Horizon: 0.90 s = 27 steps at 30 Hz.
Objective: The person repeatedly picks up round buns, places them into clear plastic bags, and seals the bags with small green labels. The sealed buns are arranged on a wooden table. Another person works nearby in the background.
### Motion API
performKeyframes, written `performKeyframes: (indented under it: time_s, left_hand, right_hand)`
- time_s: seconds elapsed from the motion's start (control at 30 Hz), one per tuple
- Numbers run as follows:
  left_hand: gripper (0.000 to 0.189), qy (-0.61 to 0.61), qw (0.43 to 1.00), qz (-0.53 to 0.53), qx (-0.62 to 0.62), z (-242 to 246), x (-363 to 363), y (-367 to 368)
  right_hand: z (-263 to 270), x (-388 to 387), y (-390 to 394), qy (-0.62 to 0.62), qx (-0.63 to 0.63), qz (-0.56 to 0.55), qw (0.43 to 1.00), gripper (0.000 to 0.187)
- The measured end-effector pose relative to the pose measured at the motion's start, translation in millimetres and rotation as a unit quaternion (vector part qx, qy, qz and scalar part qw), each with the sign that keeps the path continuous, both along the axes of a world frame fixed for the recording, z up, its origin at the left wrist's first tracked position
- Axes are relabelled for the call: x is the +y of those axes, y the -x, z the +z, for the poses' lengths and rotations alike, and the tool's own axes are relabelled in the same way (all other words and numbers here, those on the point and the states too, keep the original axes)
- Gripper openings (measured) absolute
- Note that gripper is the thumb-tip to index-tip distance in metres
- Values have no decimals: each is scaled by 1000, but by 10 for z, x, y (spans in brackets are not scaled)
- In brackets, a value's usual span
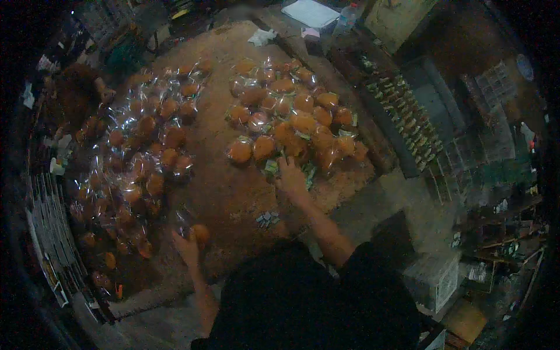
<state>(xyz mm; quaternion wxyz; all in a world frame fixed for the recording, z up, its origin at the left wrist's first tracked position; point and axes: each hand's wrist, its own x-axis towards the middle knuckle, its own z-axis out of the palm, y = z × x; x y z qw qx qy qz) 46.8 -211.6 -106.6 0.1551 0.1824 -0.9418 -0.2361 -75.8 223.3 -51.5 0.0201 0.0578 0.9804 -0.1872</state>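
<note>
My left hand (188, 246) is at the near left of the brown table (223, 183), holding a round orange-brown item (201, 234), likely a bun, with clear plastic film (181, 218) showing above the fingers. Farther right, my right hand (292, 177) reaches to the near edge of a pile of similar round items in clear wrap (302, 120). Small green and white pieces (271, 166) lie on both sides of its fingers. Blur hides whether those fingers grip anything. A wrapped round item (240, 151) sits to the left, beyond that hand.
A larger heap of clear-wrapped round items (144, 127) covers the table's left side. Small grey pieces (267, 219) lie between my hands. Another person's hand (106, 94) is at the far left. White paper (310, 13) and a clear bottle (348, 17) stand at the back.
</note>
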Motion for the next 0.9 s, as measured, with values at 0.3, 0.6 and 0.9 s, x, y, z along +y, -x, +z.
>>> performKeyframes:
  time_s: [0.3, 0.6, 0.9]
  left_hand:
    - [44, -491, 860, -65, -124, 541, 759, 182]
    - [43, -408, 910, -30, -62, 706, 887, 328]
    - [36, -222, 956, 176, 73, 426, 123, -226]
  right_hand:
    - [-19, -850, -548, 421, -36, 66, 904, 48]
    - [447, -1636, 421, 502, -191, 175, 825, 44]
    - [845, -3224, 2325, 455, -114, 141, 872, 47]
